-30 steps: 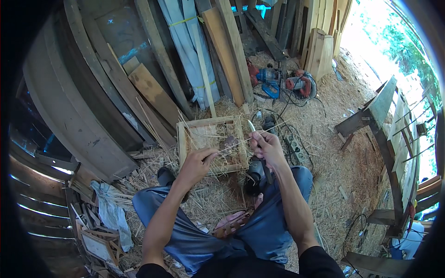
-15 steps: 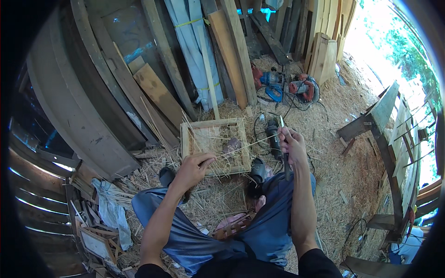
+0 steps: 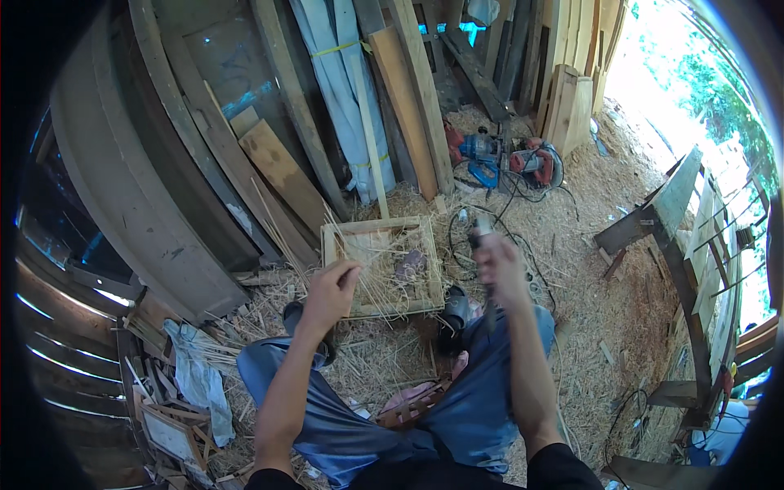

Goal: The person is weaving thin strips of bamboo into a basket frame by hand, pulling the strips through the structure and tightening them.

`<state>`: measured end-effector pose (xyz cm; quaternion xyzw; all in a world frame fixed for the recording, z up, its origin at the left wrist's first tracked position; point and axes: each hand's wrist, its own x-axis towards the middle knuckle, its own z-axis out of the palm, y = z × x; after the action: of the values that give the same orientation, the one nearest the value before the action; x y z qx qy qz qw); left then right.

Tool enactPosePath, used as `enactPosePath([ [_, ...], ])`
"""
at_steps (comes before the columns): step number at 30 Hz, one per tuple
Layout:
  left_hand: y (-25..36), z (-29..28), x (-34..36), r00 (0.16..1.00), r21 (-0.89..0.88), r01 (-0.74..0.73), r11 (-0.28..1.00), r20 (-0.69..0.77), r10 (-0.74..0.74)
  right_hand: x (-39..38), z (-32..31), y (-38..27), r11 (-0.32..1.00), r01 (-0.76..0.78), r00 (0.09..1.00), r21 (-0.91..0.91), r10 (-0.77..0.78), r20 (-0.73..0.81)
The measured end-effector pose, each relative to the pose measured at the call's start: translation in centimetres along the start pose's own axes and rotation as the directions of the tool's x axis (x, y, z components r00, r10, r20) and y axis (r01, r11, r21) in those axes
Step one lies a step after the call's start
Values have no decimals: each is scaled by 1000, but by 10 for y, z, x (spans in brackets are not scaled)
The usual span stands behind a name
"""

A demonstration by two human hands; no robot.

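Floor: straw and sawdust; planks (image 3: pixel 408 90) lean on the shed wall, power tools (image 3: pixel 506 159) beyond. Wooden frame (image 3: pixel 382 265) lies on the straw before the knees. Left hand (image 3: pixel 331 294): grip closed on straw stalks at the frame's near-left corner. Right hand (image 3: pixel 498 269): blurred, raised right of the frame, fist around a slim tool, kind unclear.

Right hand (image 3: pixel 500 269) pulled away from wooden frame (image 3: pixel 382 266), now blurred.

Wooden frame (image 3: pixel 382 265) rough, matt; straw (image 3: pixel 371 282) dry, fibrous; planks (image 3: pixel 282 171) weathered, unfinished wood.
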<state>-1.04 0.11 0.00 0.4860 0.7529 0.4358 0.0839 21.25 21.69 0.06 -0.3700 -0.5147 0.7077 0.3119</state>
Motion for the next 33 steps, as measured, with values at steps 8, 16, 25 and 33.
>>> enactPosePath([
  [8, 22, 41, 5, 983, -55, -176, 983, 38, 178, -15, 69, 28, 980, -148, 911, 132, 83, 404],
  [16, 25, 34, 6, 978, -73, -175, 982, 106, 182, -6, 39, 13, 986, -114, 951, 124, 72, 301],
  [25, 2, 14, 3, 994, -62, -72, 996, 74, 76, 10, -8, -7, 993, -29, 997, 113, 20, 80],
  [33, 19, 39, -1, 983, -76, -150, 986, 95, 156, -12, 36, 20, 993, -59, 972, 105, 34, 232],
])
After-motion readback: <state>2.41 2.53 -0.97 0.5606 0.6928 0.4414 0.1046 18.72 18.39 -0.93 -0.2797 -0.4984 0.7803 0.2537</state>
